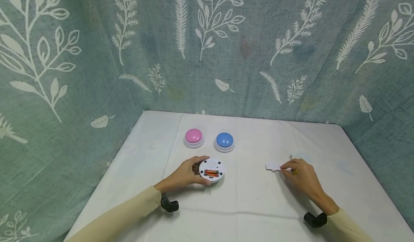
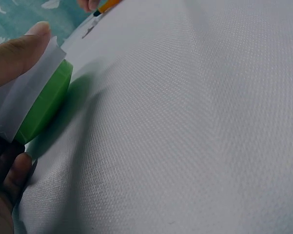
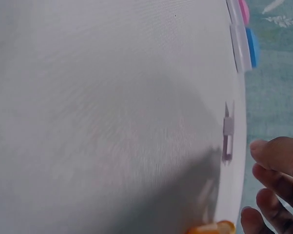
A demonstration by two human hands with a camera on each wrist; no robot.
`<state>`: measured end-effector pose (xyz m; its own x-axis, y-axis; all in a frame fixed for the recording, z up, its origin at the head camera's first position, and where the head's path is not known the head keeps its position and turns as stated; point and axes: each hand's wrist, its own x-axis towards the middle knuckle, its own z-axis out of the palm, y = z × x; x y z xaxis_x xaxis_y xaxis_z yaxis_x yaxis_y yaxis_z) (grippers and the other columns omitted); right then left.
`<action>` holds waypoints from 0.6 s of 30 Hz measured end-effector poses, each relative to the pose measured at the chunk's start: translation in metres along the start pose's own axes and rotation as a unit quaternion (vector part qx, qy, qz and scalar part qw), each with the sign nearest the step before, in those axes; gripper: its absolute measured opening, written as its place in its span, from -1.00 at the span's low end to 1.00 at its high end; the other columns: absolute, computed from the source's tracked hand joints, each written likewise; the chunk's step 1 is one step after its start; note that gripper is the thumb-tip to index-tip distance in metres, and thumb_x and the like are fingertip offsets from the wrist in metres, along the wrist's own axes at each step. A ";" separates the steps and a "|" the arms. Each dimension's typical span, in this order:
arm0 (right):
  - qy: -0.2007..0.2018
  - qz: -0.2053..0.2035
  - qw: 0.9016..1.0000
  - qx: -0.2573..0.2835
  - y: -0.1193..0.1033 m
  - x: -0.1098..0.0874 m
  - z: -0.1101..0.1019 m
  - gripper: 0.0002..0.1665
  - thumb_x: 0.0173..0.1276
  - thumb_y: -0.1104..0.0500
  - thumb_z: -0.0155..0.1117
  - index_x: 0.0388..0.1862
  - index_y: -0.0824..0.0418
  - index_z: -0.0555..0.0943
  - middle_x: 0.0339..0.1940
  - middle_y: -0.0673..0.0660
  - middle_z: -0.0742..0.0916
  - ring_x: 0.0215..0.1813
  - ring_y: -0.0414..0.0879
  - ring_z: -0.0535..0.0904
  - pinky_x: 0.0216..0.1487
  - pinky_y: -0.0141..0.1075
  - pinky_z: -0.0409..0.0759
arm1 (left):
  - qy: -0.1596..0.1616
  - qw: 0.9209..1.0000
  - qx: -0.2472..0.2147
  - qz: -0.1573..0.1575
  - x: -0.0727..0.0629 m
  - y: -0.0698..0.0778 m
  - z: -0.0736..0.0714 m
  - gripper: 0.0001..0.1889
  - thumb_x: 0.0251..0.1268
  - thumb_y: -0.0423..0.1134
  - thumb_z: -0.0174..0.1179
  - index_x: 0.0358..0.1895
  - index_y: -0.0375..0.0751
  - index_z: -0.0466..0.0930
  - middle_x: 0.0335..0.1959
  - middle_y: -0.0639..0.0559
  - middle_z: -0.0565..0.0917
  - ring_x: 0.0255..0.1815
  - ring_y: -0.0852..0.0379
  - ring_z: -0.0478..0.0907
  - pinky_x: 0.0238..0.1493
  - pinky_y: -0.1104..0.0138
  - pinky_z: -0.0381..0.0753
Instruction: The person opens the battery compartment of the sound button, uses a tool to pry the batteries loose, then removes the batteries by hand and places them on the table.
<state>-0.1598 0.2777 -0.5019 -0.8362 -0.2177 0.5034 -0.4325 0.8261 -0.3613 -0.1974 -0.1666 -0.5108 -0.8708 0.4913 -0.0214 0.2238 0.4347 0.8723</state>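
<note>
My left hand [image 1: 189, 172] grips a round push button [image 1: 211, 163] by its rim, holding it upside down. Its white underside faces up, showing batteries [image 1: 211, 173] with red and orange wrappers in an uncovered compartment. The green dome [image 2: 46, 105] points down at the tabletop in the left wrist view. At right, my right hand [image 1: 300, 175] hovers with fingertips right beside a small white cover [image 1: 272, 167]. In the right wrist view that cover lies on the cloth, apart from the loosely bent fingers. Partly hidden under this hand is an orange-handled tool [image 3: 212, 228].
A pink push button [image 1: 193, 136] and a blue push button [image 1: 224, 140] stand dome-up farther back. White cloth covers the table [image 1: 252, 213]. A green leaf-patterned curtain [image 1: 245, 73] hangs behind and along the sides.
</note>
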 end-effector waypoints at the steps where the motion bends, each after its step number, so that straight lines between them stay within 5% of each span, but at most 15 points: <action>1: 0.002 -0.001 1.000 0.001 0.001 -0.001 -0.002 -0.75 -0.01 0.42 0.66 -0.36 0.18 0.82 -0.34 0.04 0.76 -0.37 -0.09 0.55 -0.44 -0.32 0.51 | 0.000 1.000 -0.001 0.000 0.000 0.000 0.000 0.00 -0.07 0.03 0.67 0.52 -0.01 0.38 0.12 0.02 0.55 -0.03 0.06 0.50 -0.02 0.29 0.56; 8: 0.007 0.002 1.000 -0.015 0.005 -0.008 -0.011 -0.73 -0.03 0.41 0.67 -0.34 0.19 0.82 -0.33 0.04 0.77 -0.36 -0.07 0.58 -0.45 -0.32 0.48 | 0.002 1.000 -0.005 -0.002 0.000 -0.001 0.000 0.01 -0.09 0.03 0.68 0.51 0.00 0.38 0.15 0.03 0.55 -0.02 0.07 0.49 0.02 0.24 0.55; 18: -0.006 0.069 0.997 -0.035 0.006 -0.021 -0.023 -0.74 0.02 0.34 0.68 -0.27 0.20 0.83 -0.28 0.09 0.77 -0.35 -0.06 0.57 -0.48 -0.33 0.42 | -0.001 1.000 -0.008 -0.006 0.001 -0.002 0.000 0.04 -0.09 0.03 0.68 0.54 -0.02 0.34 0.18 0.02 0.54 0.00 0.06 0.50 0.05 0.21 0.55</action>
<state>-0.1368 0.2995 -0.4968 -0.8901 -0.1055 0.4434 -0.2894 0.8824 -0.3710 -0.1982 -0.1670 -0.5129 -0.8720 0.4884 -0.0323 0.2071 0.4279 0.8798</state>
